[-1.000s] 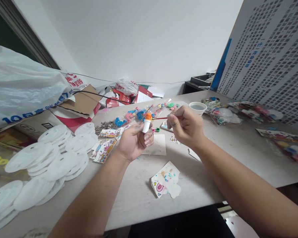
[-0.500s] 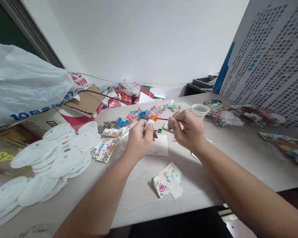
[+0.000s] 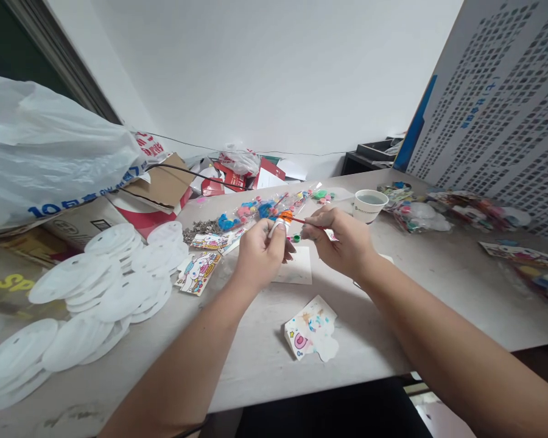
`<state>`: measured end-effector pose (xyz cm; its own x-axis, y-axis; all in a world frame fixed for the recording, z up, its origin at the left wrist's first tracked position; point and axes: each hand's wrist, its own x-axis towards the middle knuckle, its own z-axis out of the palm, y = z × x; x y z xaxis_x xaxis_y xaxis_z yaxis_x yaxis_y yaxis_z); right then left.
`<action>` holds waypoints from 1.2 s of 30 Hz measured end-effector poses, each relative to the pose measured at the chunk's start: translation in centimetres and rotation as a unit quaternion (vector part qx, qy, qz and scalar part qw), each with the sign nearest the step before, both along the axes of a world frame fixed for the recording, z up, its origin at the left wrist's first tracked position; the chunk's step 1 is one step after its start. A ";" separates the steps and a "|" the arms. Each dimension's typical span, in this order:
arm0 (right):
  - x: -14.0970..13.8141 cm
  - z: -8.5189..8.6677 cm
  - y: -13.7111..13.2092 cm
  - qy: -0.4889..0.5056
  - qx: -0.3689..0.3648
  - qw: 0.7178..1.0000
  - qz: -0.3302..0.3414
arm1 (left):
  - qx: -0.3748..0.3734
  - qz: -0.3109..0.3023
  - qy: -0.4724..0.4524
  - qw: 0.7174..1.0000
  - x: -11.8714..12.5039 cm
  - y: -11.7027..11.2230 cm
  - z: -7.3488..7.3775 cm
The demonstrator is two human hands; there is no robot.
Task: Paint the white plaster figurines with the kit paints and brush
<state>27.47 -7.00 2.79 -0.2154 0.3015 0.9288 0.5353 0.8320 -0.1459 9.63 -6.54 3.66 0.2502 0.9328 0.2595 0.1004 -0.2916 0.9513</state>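
My left hand (image 3: 263,250) is closed on a small white piece with an orange painted top (image 3: 285,220); its exact kind does not show. In my right hand (image 3: 340,237) a thin red paintbrush (image 3: 304,221) is pinched, its tip at the orange part. Below the hands lies a white card (image 3: 300,271). Nearer me is a paint-stained cut-out card (image 3: 311,331) with blue and brown smudges. Behind the hands sit a small green paint pot (image 3: 296,238) and blue pieces in clear bags (image 3: 228,221). A paper cup (image 3: 369,204) of greyish water stands beyond my right hand.
Stacked translucent white discs (image 3: 112,296) cover the left of the table (image 3: 251,365). Cartoon cards (image 3: 198,273) and a metal hardware pile (image 3: 201,231) lie beside them. Bagged craft pieces (image 3: 420,217) lie at right, before a printed board (image 3: 493,121). A large plastic bag (image 3: 50,146) fills the far left.
The right hand has moved slightly left and down toward the left hand, with the brush reaching the orange top. The whole view has shifted a little.
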 end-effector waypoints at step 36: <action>-1.5 -1.4 2.8 0.027 -0.170 0.979 -0.110 | -0.026 0.151 -0.028 0.988 -0.3 3.1 -2.4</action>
<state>25.94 -4.19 1.42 -0.0635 0.6291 0.7747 0.6803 0.5952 -0.4276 9.31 -3.46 1.21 -0.0552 0.9750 0.2153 0.1226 -0.2074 0.9705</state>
